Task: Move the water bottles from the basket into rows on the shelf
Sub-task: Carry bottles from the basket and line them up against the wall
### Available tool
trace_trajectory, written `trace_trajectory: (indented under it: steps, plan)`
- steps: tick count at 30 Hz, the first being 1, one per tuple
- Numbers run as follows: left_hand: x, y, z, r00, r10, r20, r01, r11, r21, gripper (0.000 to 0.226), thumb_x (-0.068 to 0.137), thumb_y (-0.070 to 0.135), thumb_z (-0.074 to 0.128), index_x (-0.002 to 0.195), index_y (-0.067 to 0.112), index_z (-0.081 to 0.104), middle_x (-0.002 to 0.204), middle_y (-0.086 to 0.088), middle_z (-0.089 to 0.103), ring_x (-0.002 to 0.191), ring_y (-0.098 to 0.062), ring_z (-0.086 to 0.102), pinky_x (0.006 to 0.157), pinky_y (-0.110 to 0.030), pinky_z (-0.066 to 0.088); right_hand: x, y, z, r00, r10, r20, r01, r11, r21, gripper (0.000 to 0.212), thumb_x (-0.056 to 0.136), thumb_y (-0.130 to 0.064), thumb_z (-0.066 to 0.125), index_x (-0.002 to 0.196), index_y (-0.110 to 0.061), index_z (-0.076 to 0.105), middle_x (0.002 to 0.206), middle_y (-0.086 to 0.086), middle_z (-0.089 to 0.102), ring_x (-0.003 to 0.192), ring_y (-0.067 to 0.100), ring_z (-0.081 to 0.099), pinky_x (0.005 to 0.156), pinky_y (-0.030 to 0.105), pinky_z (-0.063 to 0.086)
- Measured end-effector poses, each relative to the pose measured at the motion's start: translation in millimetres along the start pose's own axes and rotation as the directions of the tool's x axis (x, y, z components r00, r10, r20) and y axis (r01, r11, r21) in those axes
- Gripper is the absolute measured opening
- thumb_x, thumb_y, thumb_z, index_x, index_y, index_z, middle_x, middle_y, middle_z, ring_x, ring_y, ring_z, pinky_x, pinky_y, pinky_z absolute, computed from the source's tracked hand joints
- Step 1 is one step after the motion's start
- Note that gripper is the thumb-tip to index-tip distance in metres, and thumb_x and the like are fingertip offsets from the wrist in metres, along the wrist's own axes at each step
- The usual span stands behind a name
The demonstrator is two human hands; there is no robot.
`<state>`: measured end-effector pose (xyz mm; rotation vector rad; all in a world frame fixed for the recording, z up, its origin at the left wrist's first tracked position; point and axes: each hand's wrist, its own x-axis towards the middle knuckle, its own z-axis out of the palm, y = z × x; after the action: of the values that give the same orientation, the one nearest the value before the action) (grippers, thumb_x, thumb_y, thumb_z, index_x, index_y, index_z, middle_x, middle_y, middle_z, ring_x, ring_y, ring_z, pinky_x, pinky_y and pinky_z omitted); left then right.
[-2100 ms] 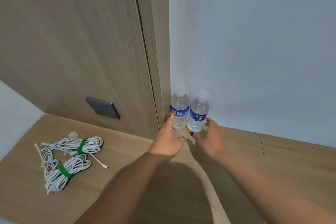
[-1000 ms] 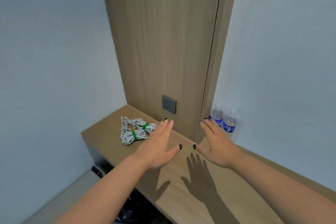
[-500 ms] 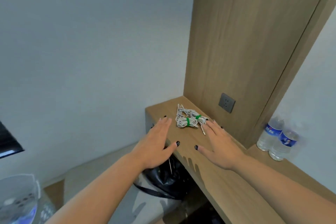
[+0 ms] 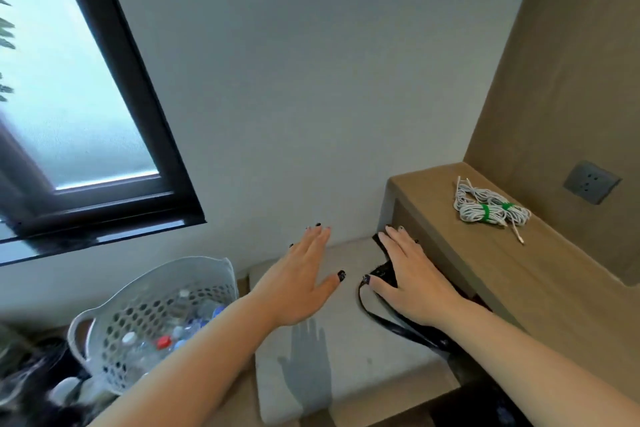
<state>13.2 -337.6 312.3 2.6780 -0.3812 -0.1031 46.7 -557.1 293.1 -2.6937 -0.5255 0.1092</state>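
Both hands are seen stretched forward with the palms down and nothing held in them. The left hand [image 4: 300,282] is kept flat, its fingers straight and close together with the thumb set apart, so its grip is spread and empty; a shadow of it is thrown on the grey cushion [image 4: 346,360] below. The right hand [image 4: 412,282] is also spread flat and empty, and it is placed over a black bag [image 4: 386,274], whose strap [image 4: 398,328] is looped on the cushion; whether the palm touches the bag cannot be told. The white basket [image 4: 152,319], with round holes in its wall, is found at the lower left, beside the left forearm, and the water bottles [image 4: 173,333] are lying inside it, with white, red and blue caps visible. The wooden shelf [image 4: 519,270] is located at the right, just beside the right hand, and two bundles of white cable [image 4: 488,210] tied with green bands are lying on it. A grey wall socket [image 4: 591,182] is set in the wooden panel behind the shelf. A dark-framed window [image 4: 86,107] is seen at the upper left.
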Motion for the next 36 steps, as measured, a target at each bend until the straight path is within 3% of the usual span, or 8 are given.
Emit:
trace_trajectory:
  steps: [11,14,17,24,36]
  plan:
    - [-85,-114,-28,0.970,-0.240,-0.050,0.236,0.969,-0.075,0.075,0.100,0.041,0.042,0.155,0.023,-0.005,0.163,0.008,-0.005,0.149,-0.008,-0.007,0.117,-0.024,0.000,54,-121,80,0.972,-0.183,0.148,0.181,0.983,0.028,0.080,0.095,-0.050,0.045,0.155,-0.015,0.004,0.163,-0.001,-0.007,0.149,0.015,-0.011,0.122,0.036,0.002]
    - [-99,-138,-27,0.946,-0.315,-0.075,0.305,0.945,-0.120,0.072,0.100,0.039,0.042,0.155,0.023,-0.002,0.163,0.010,-0.004,0.147,-0.003,-0.008,0.120,-0.026,0.003,73,-139,102,0.949,-0.238,0.205,0.237,0.971,0.029,0.080,0.095,-0.050,0.045,0.155,-0.015,0.004,0.163,0.000,-0.007,0.149,0.015,-0.011,0.122,0.037,0.002]
    - [-107,-161,-26,0.921,-0.376,-0.102,0.360,0.922,-0.145,0.069,0.101,0.037,0.040,0.155,0.021,0.000,0.162,0.010,0.000,0.142,0.004,-0.008,0.114,-0.016,-0.001,92,-152,123,0.921,-0.289,0.262,0.285,0.957,0.053,0.080,0.096,-0.048,0.046,0.155,-0.015,0.004,0.163,0.000,-0.008,0.149,0.015,-0.013,0.122,0.038,0.003]
    - [-112,-212,-9,0.836,-0.544,-0.065,0.528,0.832,-0.173,0.070,0.101,0.038,0.039,0.155,0.020,-0.002,0.163,0.007,-0.002,0.148,-0.007,-0.006,0.111,-0.015,-0.004,137,-171,162,0.848,-0.379,0.369,0.353,0.925,0.140,0.079,0.096,-0.042,0.049,0.155,-0.014,0.004,0.163,0.002,-0.007,0.149,0.017,-0.014,0.122,0.038,-0.001]
    - [-125,-291,21,0.758,-0.651,0.046,0.643,0.733,-0.221,0.070,0.101,0.037,0.040,0.155,0.017,0.000,0.163,0.005,-0.002,0.149,-0.008,-0.005,0.115,-0.019,-0.002,182,-199,230,0.774,-0.361,0.521,0.387,0.920,0.064,0.079,0.095,-0.047,0.046,0.155,-0.018,0.003,0.163,0.000,-0.007,0.150,0.016,-0.010,0.122,0.034,0.000]
